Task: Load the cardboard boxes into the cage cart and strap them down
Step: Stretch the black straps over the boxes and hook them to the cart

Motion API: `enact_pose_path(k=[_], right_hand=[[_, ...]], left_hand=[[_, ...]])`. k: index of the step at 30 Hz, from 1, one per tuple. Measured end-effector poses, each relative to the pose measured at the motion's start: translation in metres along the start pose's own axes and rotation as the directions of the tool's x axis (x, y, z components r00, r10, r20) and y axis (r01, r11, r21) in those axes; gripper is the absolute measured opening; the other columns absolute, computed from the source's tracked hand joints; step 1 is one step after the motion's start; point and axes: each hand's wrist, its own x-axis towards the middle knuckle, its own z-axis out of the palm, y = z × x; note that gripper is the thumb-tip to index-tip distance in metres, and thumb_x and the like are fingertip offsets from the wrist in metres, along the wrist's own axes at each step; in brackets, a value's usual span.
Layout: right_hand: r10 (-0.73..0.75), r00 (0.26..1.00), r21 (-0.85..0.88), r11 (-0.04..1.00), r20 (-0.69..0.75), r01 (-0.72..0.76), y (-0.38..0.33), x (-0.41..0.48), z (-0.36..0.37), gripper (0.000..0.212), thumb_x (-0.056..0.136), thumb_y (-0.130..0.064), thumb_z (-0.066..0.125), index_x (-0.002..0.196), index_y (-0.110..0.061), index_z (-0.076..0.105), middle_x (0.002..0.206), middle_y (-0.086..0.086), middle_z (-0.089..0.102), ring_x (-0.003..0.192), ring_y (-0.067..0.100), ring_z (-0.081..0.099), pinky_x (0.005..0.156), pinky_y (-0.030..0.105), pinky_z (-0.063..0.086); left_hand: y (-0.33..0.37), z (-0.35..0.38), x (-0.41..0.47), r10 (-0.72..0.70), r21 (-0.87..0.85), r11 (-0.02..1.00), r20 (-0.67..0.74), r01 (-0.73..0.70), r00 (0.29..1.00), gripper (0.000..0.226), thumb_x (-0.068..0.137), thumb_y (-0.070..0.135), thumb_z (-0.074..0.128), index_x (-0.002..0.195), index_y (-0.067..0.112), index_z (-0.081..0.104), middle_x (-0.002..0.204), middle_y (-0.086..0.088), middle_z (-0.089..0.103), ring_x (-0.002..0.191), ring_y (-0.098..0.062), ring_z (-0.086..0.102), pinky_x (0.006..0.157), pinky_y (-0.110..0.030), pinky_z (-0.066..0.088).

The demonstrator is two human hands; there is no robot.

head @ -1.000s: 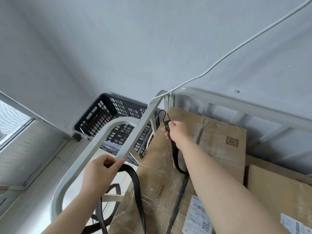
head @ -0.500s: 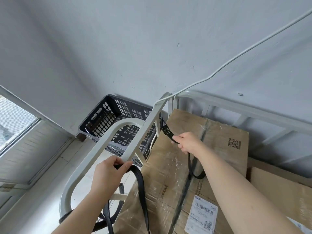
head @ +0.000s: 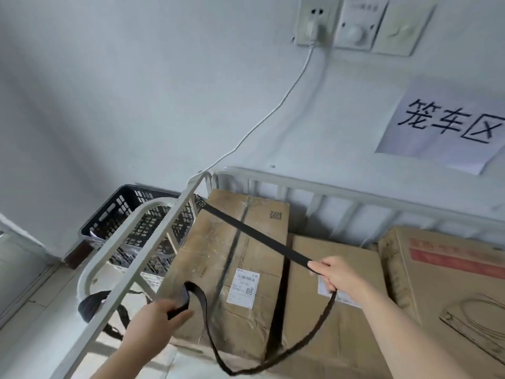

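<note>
Three cardboard boxes sit inside the white metal cage cart (head: 314,184): a tall taped box (head: 218,242) on the left, a lower box (head: 344,332) in the middle, a red-printed box (head: 448,272) on the right. A black strap (head: 254,233) runs taut from the cart's far left corner diagonally across the tall box. My right hand (head: 334,273) grips it above the middle box. From there the strap hangs in a slack loop and comes back up to my left hand (head: 161,317), which pinches it beside the cart's left rail (head: 147,250).
A dark perforated plastic crate (head: 131,217) stands outside the cart by the wall. A white cable (head: 273,110) drops from a wall socket (head: 314,23) to the cart's corner. A paper sign (head: 448,124) hangs on the wall. More strap lies under the left rail.
My right hand has pulled the strap from the far left corner out to the right, drawing it taut across the tall box. The view has tilted up, showing the socket and sign.
</note>
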Motion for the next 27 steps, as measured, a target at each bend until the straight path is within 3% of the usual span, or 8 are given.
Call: enact_pose_path(k=[4, 10, 12, 15, 18, 22, 25, 27], right_hand=[[-0.019, 0.995, -0.028, 0.999, -0.094, 0.017, 0.050, -0.082, -0.056, 0.033, 0.093, -0.032, 0.059, 0.085, -0.001, 0.067, 0.041, -0.003, 0.035, 0.035, 0.011, 0.031, 0.049, 0.025, 0.035], [-0.062, 0.982, -0.064, 0.997, -0.178, 0.051, 0.130, -0.202, -0.149, 0.037, 0.092, -0.038, 0.058, 0.081, -0.004, 0.066, 0.044, -0.001, 0.041, 0.040, 0.014, 0.037, 0.053, 0.027, 0.042], [-0.066, 0.975, -0.074, 0.996, -0.211, 0.051, 0.152, -0.244, -0.177, 0.036, 0.092, -0.041, 0.056, 0.085, -0.007, 0.067, 0.046, -0.002, 0.042, 0.041, 0.014, 0.039, 0.057, 0.029, 0.044], [-0.050, 0.965, -0.071, 0.997, -0.259, 0.032, 0.184, -0.296, -0.208, 0.035, 0.092, -0.042, 0.056, 0.080, -0.010, 0.066, 0.045, -0.004, 0.042, 0.041, 0.011, 0.038, 0.063, 0.030, 0.046], [-0.024, 0.954, -0.033, 0.999, -0.300, 0.015, 0.214, -0.334, -0.227, 0.036, 0.090, -0.043, 0.059, 0.067, -0.015, 0.058, 0.046, -0.006, 0.043, 0.043, 0.011, 0.039, 0.071, 0.035, 0.048], [0.049, 0.928, 0.006, 0.999, -0.368, -0.051, 0.255, -0.369, -0.252, 0.049, 0.086, -0.049, 0.062, 0.075, -0.001, 0.058, 0.045, -0.006, 0.041, 0.044, 0.012, 0.038, 0.074, 0.035, 0.049], [0.103, 0.895, 0.080, 0.994, -0.433, -0.076, 0.285, -0.393, -0.268, 0.045, 0.084, -0.045, 0.066, 0.070, -0.003, 0.057, 0.046, -0.004, 0.039, 0.044, 0.013, 0.036, 0.067, 0.032, 0.045], [0.135, 0.870, 0.119, 0.989, -0.475, -0.088, 0.303, -0.406, -0.278, 0.036, 0.084, -0.039, 0.068, 0.067, -0.009, 0.061, 0.048, -0.002, 0.041, 0.044, 0.013, 0.037, 0.060, 0.029, 0.041]], left_hand=[[0.046, 0.039, -0.070, 0.071, 0.067, 0.995, 0.079, -0.076, 0.994, 0.037, 0.084, 0.049, 0.063, 0.064, 0.019, 0.059, 0.053, 0.005, 0.062, 0.045, -0.005, 0.057, 0.043, -0.020, 0.037], [0.122, 0.117, -0.146, 0.184, 0.099, 0.976, 0.093, -0.193, 0.979, 0.028, 0.087, 0.038, 0.062, 0.064, 0.023, 0.061, 0.063, 0.007, 0.061, 0.067, -0.013, 0.062, 0.054, -0.023, 0.040], [0.165, 0.136, -0.165, 0.263, 0.031, 0.964, 0.061, -0.265, 0.963, 0.016, 0.090, 0.036, 0.060, 0.083, 0.023, 0.066, 0.081, 0.006, 0.069, 0.080, -0.016, 0.066, 0.066, -0.027, 0.049], [0.240, 0.155, -0.188, 0.424, 0.066, 0.904, -0.040, -0.421, 0.905, 0.038, 0.096, 0.036, 0.050, 0.131, 0.023, 0.052, 0.127, 0.003, 0.060, 0.108, -0.016, 0.060, 0.083, -0.028, 0.048], [0.312, 0.169, -0.203, 0.629, 0.133, 0.775, -0.063, -0.618, 0.775, 0.047, 0.098, 0.035, 0.043, 0.144, 0.023, 0.037, 0.148, 0.003, 0.039, 0.132, -0.018, 0.040, 0.103, -0.034, 0.039], [0.389, 0.198, -0.213, 0.778, 0.359, 0.562, 0.075, -0.745, 0.624, 0.048, 0.101, 0.035, 0.035, 0.148, 0.027, 0.026, 0.155, 0.003, 0.026, 0.144, -0.020, 0.017, 0.117, -0.041, 0.016], [0.423, 0.227, -0.210, 0.801, 0.528, 0.292, 0.320, -0.797, 0.506, 0.038, 0.099, 0.027, 0.041, 0.138, 0.028, 0.041, 0.137, 0.003, 0.048, 0.131, -0.023, 0.040, 0.111, -0.041, 0.029], [0.437, 0.247, -0.211, 0.780, 0.540, 0.127, 0.464, -0.832, 0.420, 0.029, 0.098, 0.020, 0.044, 0.126, 0.024, 0.051, 0.118, 0.004, 0.055, 0.113, -0.021, 0.051, 0.097, -0.037, 0.041]])
